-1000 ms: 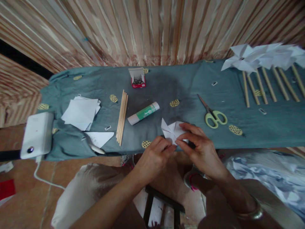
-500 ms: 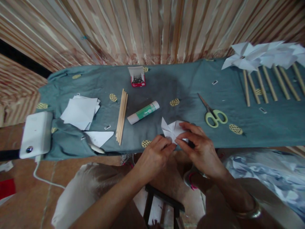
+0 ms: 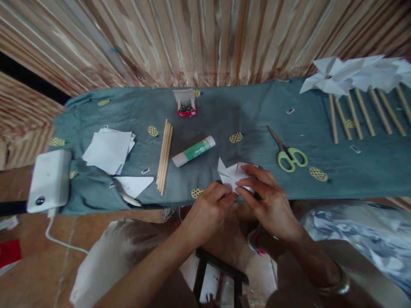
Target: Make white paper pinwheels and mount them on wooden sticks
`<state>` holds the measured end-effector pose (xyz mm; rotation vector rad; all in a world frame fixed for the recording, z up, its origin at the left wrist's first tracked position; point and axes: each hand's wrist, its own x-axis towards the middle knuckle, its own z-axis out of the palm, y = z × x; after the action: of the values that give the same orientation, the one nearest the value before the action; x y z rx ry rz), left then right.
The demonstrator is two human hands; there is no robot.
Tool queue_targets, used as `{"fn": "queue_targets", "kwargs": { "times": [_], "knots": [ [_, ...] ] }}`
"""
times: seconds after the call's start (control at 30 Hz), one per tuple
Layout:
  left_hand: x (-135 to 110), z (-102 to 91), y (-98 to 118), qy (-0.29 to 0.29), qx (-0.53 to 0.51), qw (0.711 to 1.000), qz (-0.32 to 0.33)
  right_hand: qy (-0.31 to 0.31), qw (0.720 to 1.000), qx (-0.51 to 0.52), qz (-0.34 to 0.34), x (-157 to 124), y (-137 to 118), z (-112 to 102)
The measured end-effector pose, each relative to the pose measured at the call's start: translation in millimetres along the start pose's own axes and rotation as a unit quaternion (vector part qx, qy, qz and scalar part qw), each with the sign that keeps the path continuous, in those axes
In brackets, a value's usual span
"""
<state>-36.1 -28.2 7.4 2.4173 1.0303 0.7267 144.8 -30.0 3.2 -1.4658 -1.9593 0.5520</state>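
A partly folded white paper pinwheel (image 3: 231, 174) is at the table's near edge, with one pointed flap standing up on its left. My left hand (image 3: 210, 205) is closed on its lower left edge, fingers curled. With thumb and fingertips, my right hand (image 3: 268, 194) grips the paper's right side; part of the sheet is hidden behind those fingers. Beyond the paper lies a glue stick (image 3: 194, 151) with a green label. Scissors (image 3: 287, 154) with pale green handles rest to the right of my right hand.
Several wooden sticks (image 3: 165, 157), stacked white paper squares (image 3: 109, 149) and a folded paper triangle (image 3: 135, 185) lie left. A red box of metal pins (image 3: 186, 109) stands open at the back. Finished pinwheels (image 3: 334, 77) on sticks lie far right. A white power bank (image 3: 49, 180) sits at the left edge.
Both hands keep hold of the paper in nearly the same place. The camera view has shifted very slightly; nothing else visibly differs.
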Motion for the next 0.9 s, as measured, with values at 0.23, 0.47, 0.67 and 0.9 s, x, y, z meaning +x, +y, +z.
{"fn": "queue_targets", "kwargs": {
  "times": [0.23, 0.47, 0.67, 0.9],
  "knots": [
    [0.0, 0.0, 0.1, -0.002, 0.000, 1.000, -0.006, -0.021, 0.998, -0.045, -0.043, -1.3, -0.3, 0.6],
    [-1.1, 1.7, -1.0, 0.001, -0.007, 1.000, -0.005, -0.012, 0.993, -0.089, -0.075, -5.8, 1.2, 6.7],
    [-1.4, 1.9, -0.8, -0.009, -0.002, 1.000, -0.013, 0.004, 0.996, -0.081, -0.048, -9.9, 0.1, 13.5],
    [2.7, 0.1, 0.4, -0.012, 0.021, 1.000, -0.009, 0.024, 0.996, -0.085, -0.029, -9.6, -1.8, 18.0]
  ]
}}
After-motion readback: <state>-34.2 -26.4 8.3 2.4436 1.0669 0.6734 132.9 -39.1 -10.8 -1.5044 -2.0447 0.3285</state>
